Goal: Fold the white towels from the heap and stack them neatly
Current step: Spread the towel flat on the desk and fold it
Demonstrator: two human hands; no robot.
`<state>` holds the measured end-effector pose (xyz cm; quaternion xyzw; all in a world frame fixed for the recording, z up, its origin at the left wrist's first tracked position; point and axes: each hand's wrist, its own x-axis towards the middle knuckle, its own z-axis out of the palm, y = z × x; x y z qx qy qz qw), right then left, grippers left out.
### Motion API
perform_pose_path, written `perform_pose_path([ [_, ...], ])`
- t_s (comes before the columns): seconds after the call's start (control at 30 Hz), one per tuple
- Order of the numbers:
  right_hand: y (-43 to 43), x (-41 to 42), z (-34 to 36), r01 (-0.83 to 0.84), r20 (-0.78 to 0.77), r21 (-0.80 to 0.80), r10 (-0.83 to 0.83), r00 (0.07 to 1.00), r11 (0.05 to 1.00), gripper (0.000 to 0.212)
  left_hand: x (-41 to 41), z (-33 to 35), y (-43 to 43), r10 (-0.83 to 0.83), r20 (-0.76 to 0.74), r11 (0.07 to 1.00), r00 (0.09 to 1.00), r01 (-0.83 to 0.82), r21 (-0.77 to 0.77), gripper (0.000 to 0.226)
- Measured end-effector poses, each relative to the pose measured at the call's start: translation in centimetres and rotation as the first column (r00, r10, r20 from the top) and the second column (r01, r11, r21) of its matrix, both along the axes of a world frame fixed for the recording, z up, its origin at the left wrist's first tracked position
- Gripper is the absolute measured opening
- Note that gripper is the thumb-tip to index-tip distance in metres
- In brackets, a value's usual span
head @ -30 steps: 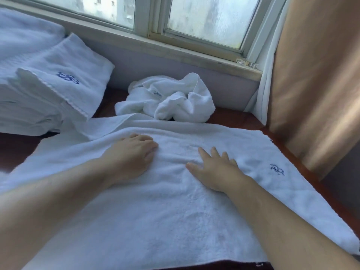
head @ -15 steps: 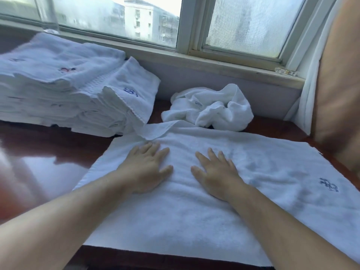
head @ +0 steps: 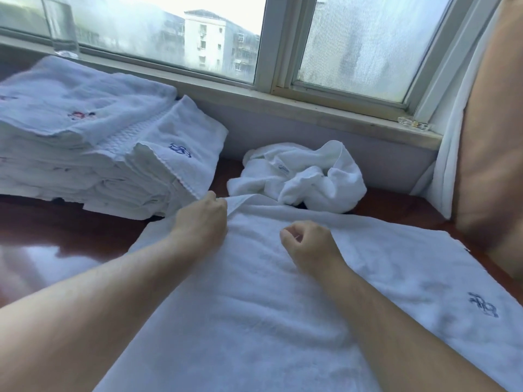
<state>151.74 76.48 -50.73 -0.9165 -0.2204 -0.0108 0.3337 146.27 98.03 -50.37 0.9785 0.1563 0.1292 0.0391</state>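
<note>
- Nearest the person, a spread towel (head: pixel 254 321) lay flat across the dark wooden table (head: pixel 65 222), with a blue emblem (head: pixel 483 305) near its right end; no fold for stacking looked made yet, so this piece seemed to be at the start of its folding
- Over that cloth, both bare forearms reached forward, wide apart near the camera and closer at the wrists
- At the far left corner of the cloth, the left hand (head: pixel 201 224) lay knuckles up with its fingers curled, pinching the turned-over flap of the edge
- Just to its right, the right hand (head: pixel 308 244) sat as a loose fist close to the far edge, thumb against the fingers; whether any cloth was caught inside could not be told
- Beyond that edge, the heap (head: pixel 300 176) was small and crumpled, seemingly only a piece or two, so little appeared left to fold
- Farther back on the left, the stack (head: pixel 85 142) of folded towels stood many layers high, its top pieces a little askew; most of the job looked done
- Farthest off, a glass (head: pixel 63 26) stood on the window sill (head: pixel 311 108), and a tan curtain (head: pixel 495 137) hung at the right
</note>
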Motion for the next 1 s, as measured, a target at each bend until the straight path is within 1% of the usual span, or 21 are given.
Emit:
perform_pose_path([
  [0.07,1.8,1.2,0.2,0.042,-0.123,0.115,-0.028,0.992,0.992,0.025,0.4,-0.5,0.9,0.043,-0.049,0.993,0.998,-0.037,0.11,0.023],
  [0.13,3.8,2.1,0.4,0.082,-0.258,0.238,-0.019,0.966,0.968,0.03,0.2,-0.8,1.7,0.033,-0.049,0.981,0.998,-0.023,0.195,0.026],
  [0.2,5.8,2.9,0.5,0.16,-0.439,0.342,0.007,0.899,0.926,0.025,-0.2,-0.6,2.3,0.007,0.047,0.992,0.999,-0.013,0.128,0.019],
  [0.23,6.7,3.1,0.8,0.206,-0.545,0.386,0.043,0.837,0.899,0.022,-0.5,-0.2,2.8,-0.001,0.126,0.998,0.992,-0.007,0.063,0.014],
  [0.27,7.4,3.2,1.2,0.249,-0.637,0.412,0.082,0.766,0.877,0.025,-0.8,0.3,3.2,-0.003,0.208,1.0,0.978,0.003,0.0,0.01],
  [0.3,8.0,3.4,1.5,0.275,-0.698,0.419,0.113,0.707,0.865,0.034,-1.2,0.7,3.6,-0.01,0.284,0.999,0.959,0.025,-0.049,0.008],
  [0.33,8.4,3.5,1.8,0.289,-0.736,0.425,0.141,0.662,0.858,0.048,-1.9,1.2,4.0,-0.033,0.355,0.995,0.934,0.063,-0.074,0.009],
  [0.37,8.7,3.7,2.0,0.305,-0.765,0.442,0.176,0.62,0.843,0.062,-2.7,1.7,4.4,-0.071,0.42,0.991,0.905,0.112,-0.074,0.011],
  [0.4,8.9,3.8,2.2,0.334,-0.786,0.468,0.213,0.58,0.818,0.07,-3.8,2.2,4.7,-0.114,0.478,0.986,0.871,0.16,-0.057,0.011],
  [0.43,9.0,3.8,2.3,0.379,-0.797,0.504,0.249,0.55,0.776,0.072,-4.8,2.6,4.9,-0.15,0.522,0.98,0.839,0.198,-0.036,0.009],
  [0.47,9.2,3.7,2.4,0.426,-0.793,0.547,0.283,0.539,0.72,0.067,-5.9,2.9,5.0,-0.169,0.544,0.974,0.822,0.222,-0.033,0.007],
  [0.5,9.4,3.5,2.6,0.463,-0.778,0.589,0.309,0.547,0.663,0.059,-6.7,2.9,5.2,-0.165,0.547,0.968,0.821,0.241,-0.068,0.007],
  [0.57,9.6,2.9,2.9,0.487,-0.739,0.652,0.346,0.578,0.58,0.04,-8.1,2.6,5.7,-0.118,0.495,0.932,0.861,0.268,-0.245,0.011],
  [0.6,9.6,2.4,3.0,0.483,-0.721,0.677,0.372,0.584,0.555,0.033,-8.7,2.3,6.1,-0.111,0.458,0.903,0.882,0.283,-0.325,0.014],
  [0.63,9.4,1.9,3.0,0.473,-0.708,0.695,0.402,0.581,0.541,0.029,-9.4,1.9,6.6,-0.116,0.434,0.885,0.894,0.291,-0.364,0.015],
  [0.7,8.7,0.4,2.8,0.427,-0.694,0.71,0.457,0.557,0.559,0.028,-11.0,1.5,7.6,-0.123,0.423,0.895,0.898,0.284,-0.343,0.014],
  [0.77,7.7,-1.0,2.3,0.342,-0.693,0.701,0.485,0.533,0.626,0.032,-12.6,1.4,8.2,-0.134,0.431,0.92,0.893,0.274,-0.282,0.011],
  [0.83,6.9,-2.1,2.1,0.296,-0.706,0.677,0.482,0.519,0.674,0.038,-13.9,1.8,8.6,-0.142,0.44,0.928,0.887,0.274,-0.252,0.017],
  [0.87,6.7,-2.5,2.0,0.318,-0.717,0.668,0.467,0.517,0.673,0.04,-14.5,2.0,8.8,-0.139,0.443,0.929,0.886,0.272,-0.252,0.02],
  [0.93,6.5,-3.1,1.9,0.412,-0.737,0.65,0.399,0.545,0.638,0.038,-15.4,2.3,9.0,-0.089,0.418,0.927,0.904,0.228,-0.296,0.022],
  [1.0,6.3,-3.7,1.6,0.443,-0.743,0.64,0.357,0.567,0.628,0.033,-15.9,2.1,9.1,-0.009,0.324,0.901,0.946,0.148,-0.408,0.02],
])
